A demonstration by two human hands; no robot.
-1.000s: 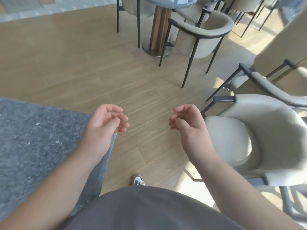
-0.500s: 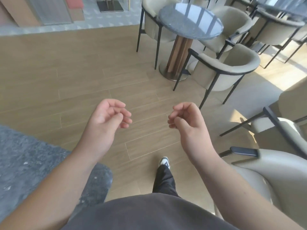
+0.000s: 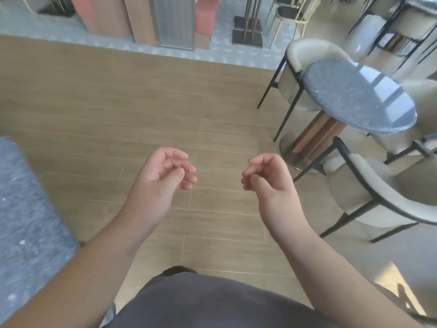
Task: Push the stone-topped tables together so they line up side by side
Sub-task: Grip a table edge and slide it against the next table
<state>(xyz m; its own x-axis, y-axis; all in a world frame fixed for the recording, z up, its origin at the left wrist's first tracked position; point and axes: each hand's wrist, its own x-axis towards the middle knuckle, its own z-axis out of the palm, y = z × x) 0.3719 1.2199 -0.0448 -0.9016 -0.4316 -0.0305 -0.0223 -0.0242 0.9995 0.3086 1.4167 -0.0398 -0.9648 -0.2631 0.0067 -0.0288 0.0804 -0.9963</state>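
A grey speckled stone table top [image 3: 26, 221] fills the lower left edge, beside my left forearm. A round blue-grey stone table [image 3: 354, 100] on a wooden pedestal stands at the upper right, about two steps away across the floor. My left hand [image 3: 163, 183] and my right hand [image 3: 269, 183] hover side by side over the wooden floor in the middle. Both have loosely curled fingers and hold nothing. Neither hand touches a table.
Cream chairs with thin black legs ring the round table: one [image 3: 383, 200] in front of it at right, one [image 3: 305, 58] behind it. Bare wooden floor [image 3: 142, 110] stretches ahead. Wooden and pink panels [image 3: 142, 17] stand along the tiled far edge.
The view has swung up and to the left: the round table slid right, the near chair left the lower right, and less of the left table shows. My hands kept their pose.
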